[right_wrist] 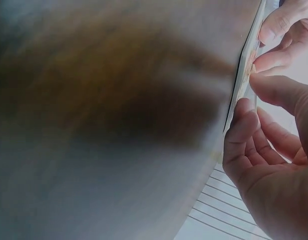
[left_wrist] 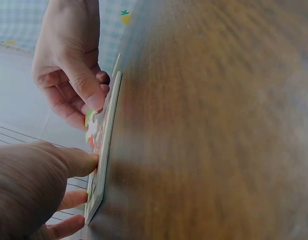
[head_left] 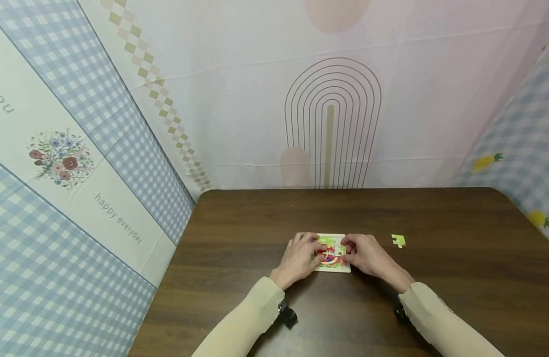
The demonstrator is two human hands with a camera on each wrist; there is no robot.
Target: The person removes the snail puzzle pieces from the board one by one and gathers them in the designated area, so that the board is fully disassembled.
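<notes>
In the head view a small jigsaw puzzle [head_left: 331, 241] with a white-edged tray lies flat on the table, its picture green, red and blue. My left hand [head_left: 300, 259] lies over its left side, with thumb and fingertips resting on the picture. At the right edge, my right hand [head_left: 368, 254] pinches a puzzle piece [left_wrist: 90, 131] between thumb and fingers. That piece, green, white and red in the left wrist view, stands tilted up from the tray. From the right wrist view, the right thumb [right_wrist: 274, 90] is close over the board, and the fingers curl at its edge.
A loose green puzzle piece [head_left: 398, 241] lies on the brown wooden table [head_left: 239, 223], right of my right hand. Behind the table hangs a pale patterned cloth [head_left: 247, 124]; a checked cloth [head_left: 56, 248] hangs along the left side.
</notes>
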